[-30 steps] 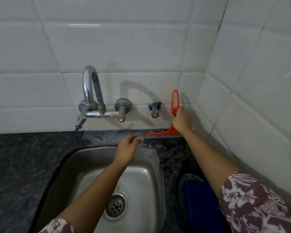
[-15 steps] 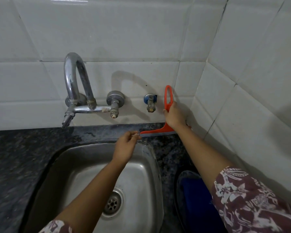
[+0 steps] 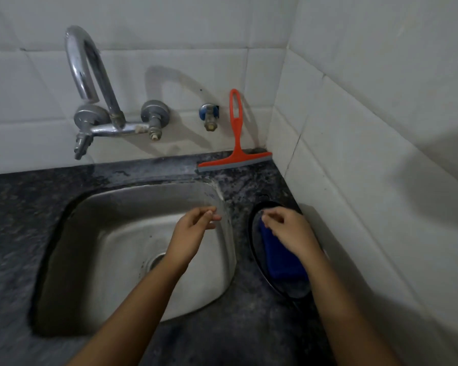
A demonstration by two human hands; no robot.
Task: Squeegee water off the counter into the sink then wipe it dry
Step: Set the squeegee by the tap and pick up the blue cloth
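White tiles cover the wall (image 3: pixel 169 27) at the back, and a dark, speckled desk (image 3: pixel 8 220) runs along under it. On the left, a shiny big tap (image 3: pixel 90 75) sticks out of the wall, with its curved pipe going up high. Below it, a steel sink (image 3: pixel 90 233) is set into the desk, and its round drain (image 3: pixel 154 261) shows at the bottom.

The left hand (image 3: pixel 193 228) hangs over the right part of the sink. Its fingers (image 3: pixel 209 215) are loosely bent and hold nothing.

Further right on the wall is a small tap (image 3: pixel 209 114) with a blue ring. Just beside it, the orange squeegee (image 3: pixel 237 138) stands up in the back corner. Its loop handle leans on the tiles and its long grey blade (image 3: pixel 234 163) rests on the desk. No hand touches it. The desk near the blade looks a bit wet and shiny.

To the right of the sink, a dark plate (image 3: pixel 294 289) lies on the desk, close to the side wall. A blue cloth (image 3: pixel 283 268) lies on the plate. The right hand (image 3: pixel 291 231) is over the far end of the cloth, with its fingers (image 3: pixel 271 216) bent down at the cloth's edge. I cannot tell if they are pinching the cloth or only touching it.
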